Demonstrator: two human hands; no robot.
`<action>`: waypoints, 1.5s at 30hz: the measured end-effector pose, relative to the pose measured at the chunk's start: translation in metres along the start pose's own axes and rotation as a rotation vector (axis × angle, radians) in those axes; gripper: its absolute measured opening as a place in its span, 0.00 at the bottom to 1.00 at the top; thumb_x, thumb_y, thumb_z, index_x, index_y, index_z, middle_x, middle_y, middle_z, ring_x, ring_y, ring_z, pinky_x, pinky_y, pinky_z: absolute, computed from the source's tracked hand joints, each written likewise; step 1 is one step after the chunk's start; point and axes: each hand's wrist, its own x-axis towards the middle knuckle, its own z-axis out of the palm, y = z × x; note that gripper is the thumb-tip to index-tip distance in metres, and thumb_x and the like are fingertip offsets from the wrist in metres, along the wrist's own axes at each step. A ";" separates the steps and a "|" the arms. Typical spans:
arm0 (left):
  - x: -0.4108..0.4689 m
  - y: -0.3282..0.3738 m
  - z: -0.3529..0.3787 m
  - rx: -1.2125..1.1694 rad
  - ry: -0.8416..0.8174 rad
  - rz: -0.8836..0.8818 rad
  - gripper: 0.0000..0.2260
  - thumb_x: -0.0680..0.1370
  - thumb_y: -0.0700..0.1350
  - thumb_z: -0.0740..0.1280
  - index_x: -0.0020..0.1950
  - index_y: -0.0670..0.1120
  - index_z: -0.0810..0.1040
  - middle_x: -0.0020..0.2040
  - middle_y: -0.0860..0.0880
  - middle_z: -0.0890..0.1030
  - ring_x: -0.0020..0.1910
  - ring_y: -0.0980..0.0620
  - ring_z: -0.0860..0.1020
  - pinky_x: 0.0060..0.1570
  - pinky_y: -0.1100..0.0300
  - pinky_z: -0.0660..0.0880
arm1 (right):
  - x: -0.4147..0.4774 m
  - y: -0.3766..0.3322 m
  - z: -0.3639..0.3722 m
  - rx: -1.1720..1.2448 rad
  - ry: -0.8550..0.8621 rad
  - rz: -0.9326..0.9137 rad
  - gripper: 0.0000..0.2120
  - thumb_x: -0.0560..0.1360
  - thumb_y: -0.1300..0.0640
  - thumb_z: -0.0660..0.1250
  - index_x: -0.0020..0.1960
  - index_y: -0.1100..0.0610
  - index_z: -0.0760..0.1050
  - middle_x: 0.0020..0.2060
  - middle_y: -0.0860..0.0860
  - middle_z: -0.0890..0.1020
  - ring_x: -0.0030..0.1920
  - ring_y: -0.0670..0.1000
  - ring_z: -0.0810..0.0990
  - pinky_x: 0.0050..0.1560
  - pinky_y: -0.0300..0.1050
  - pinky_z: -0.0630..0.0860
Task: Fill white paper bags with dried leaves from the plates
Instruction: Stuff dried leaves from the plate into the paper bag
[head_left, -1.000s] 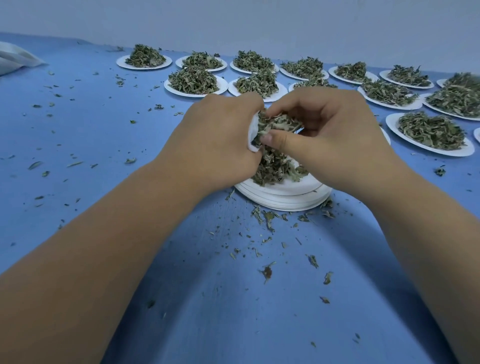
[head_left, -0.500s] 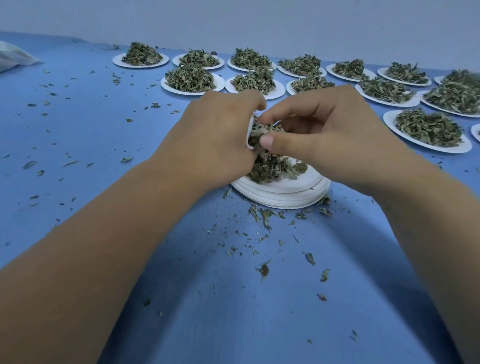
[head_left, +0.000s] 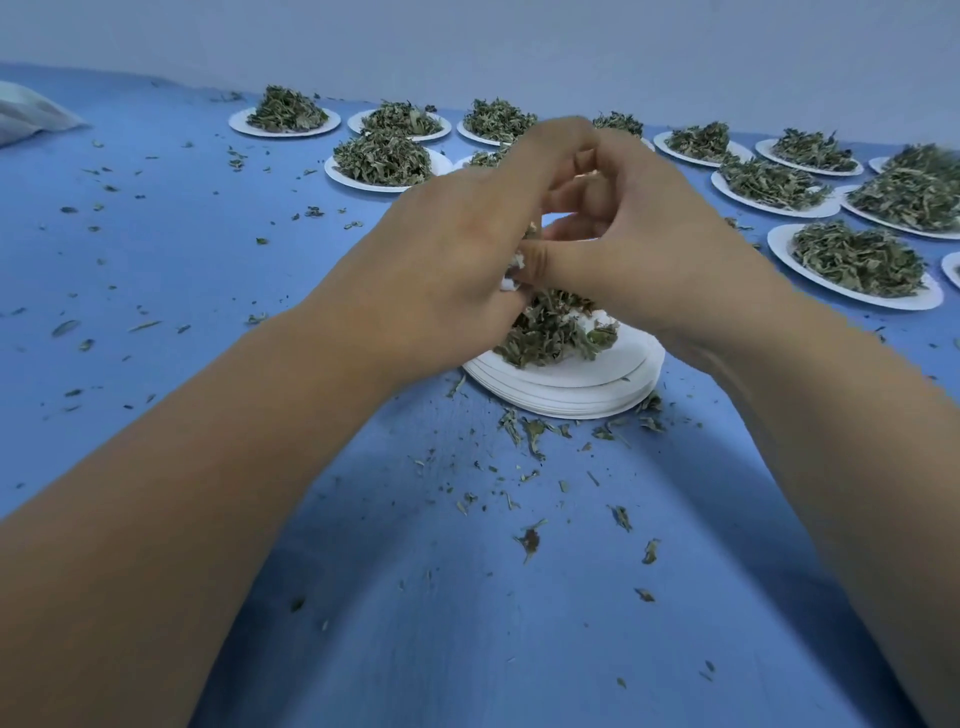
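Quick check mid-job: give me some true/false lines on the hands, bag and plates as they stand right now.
1. The left hand and right hand meet above the stack of plates. True.
2. The stack's top plate is bare. False: dried leaves lie heaped on it.
3. A bit of the white paper bag shows between the hands. True.
4. The back plates are empty. False: each one in view holds a heap of leaves.
5. Loose leaf bits lie on the blue cloth in front of the stack. True.
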 end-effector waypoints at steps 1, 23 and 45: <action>0.000 -0.001 0.000 -0.006 -0.004 0.015 0.32 0.72 0.40 0.66 0.75 0.54 0.62 0.44 0.52 0.78 0.41 0.50 0.76 0.41 0.50 0.76 | 0.003 -0.002 -0.001 0.039 -0.065 0.028 0.22 0.70 0.62 0.78 0.58 0.54 0.72 0.49 0.55 0.85 0.50 0.57 0.85 0.56 0.60 0.82; -0.003 -0.031 -0.010 -0.463 0.405 -0.512 0.06 0.73 0.48 0.72 0.47 0.48 0.78 0.41 0.54 0.79 0.38 0.56 0.77 0.39 0.62 0.75 | 0.041 -0.011 0.021 0.025 0.088 -0.076 0.09 0.73 0.65 0.74 0.52 0.56 0.84 0.40 0.52 0.87 0.36 0.46 0.81 0.38 0.41 0.77; -0.003 -0.034 -0.014 -0.385 0.443 -0.546 0.05 0.76 0.39 0.70 0.48 0.48 0.79 0.39 0.45 0.82 0.39 0.45 0.81 0.45 0.55 0.80 | 0.069 -0.016 0.038 -0.371 0.281 -0.035 0.08 0.69 0.56 0.74 0.43 0.55 0.76 0.32 0.45 0.75 0.29 0.45 0.70 0.28 0.38 0.67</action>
